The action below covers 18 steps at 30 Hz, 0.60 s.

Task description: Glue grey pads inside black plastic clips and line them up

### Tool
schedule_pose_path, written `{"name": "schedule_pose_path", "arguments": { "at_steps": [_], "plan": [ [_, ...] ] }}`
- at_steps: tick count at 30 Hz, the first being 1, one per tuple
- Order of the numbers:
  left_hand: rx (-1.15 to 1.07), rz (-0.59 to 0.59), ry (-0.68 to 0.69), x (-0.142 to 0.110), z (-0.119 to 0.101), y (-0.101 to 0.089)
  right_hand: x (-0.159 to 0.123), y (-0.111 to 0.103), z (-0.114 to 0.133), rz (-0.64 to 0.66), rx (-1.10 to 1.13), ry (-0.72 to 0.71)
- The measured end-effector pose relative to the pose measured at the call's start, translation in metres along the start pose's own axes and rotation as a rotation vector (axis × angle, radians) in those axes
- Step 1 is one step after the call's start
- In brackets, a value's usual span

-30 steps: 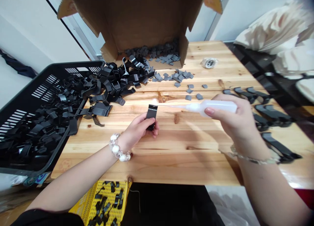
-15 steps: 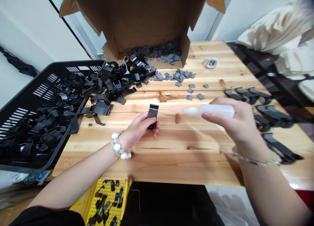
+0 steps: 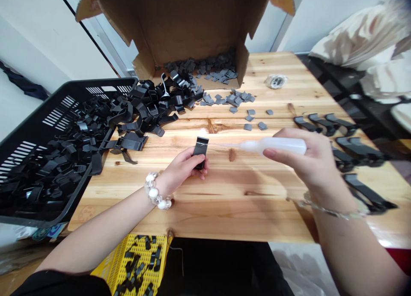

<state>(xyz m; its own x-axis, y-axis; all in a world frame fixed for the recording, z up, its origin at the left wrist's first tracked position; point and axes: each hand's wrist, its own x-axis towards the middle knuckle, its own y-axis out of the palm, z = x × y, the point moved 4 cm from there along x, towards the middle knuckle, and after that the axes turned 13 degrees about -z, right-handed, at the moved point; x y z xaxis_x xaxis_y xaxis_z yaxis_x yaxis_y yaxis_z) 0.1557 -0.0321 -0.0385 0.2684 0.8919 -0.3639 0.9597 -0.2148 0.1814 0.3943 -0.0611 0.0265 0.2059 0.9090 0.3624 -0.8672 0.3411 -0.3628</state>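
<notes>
Black clip [image 3: 201, 151] and white bottle [image 3: 285, 145]: hold positions

Head view: The left hand [image 3: 184, 166] supported the clip over the wooden surface [image 3: 224, 219], its grip pinching the lower part. A thin pale line [image 3: 203, 144] showed near the clip's upper end. The right hand [image 3: 316, 159] had its grip wrapped around the bottle. The bottle's slender nozzle [image 3: 231, 145] pointed toward the clip; contact could not be confirmed. Loose grey pieces [image 3: 236, 100] lay in front of the cardboard box [image 3: 192, 26]. A black crate [image 3: 37, 133] stood at the left; curved black parts [image 3: 355, 149] lay beside the right hand.
</notes>
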Motion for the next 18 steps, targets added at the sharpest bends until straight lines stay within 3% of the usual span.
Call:
{"name": "schedule_pose_path", "arguments": {
  "at_steps": [13,16,18],
  "plan": [
    [0.001,0.031,-0.016,0.0001,0.0013,0.0011,-0.0009,-0.0039,-0.0058,-0.016,0.01,0.023],
    [-0.009,0.016,-0.003,0.0006,0.0007,0.0003,0.0007,-0.0033,-0.008,-0.065,0.125,0.047],
    [-0.013,0.014,0.003,0.0005,0.0002,0.0004,0.0031,-0.0007,-0.0089,-0.107,0.329,0.11]
  ]
}}
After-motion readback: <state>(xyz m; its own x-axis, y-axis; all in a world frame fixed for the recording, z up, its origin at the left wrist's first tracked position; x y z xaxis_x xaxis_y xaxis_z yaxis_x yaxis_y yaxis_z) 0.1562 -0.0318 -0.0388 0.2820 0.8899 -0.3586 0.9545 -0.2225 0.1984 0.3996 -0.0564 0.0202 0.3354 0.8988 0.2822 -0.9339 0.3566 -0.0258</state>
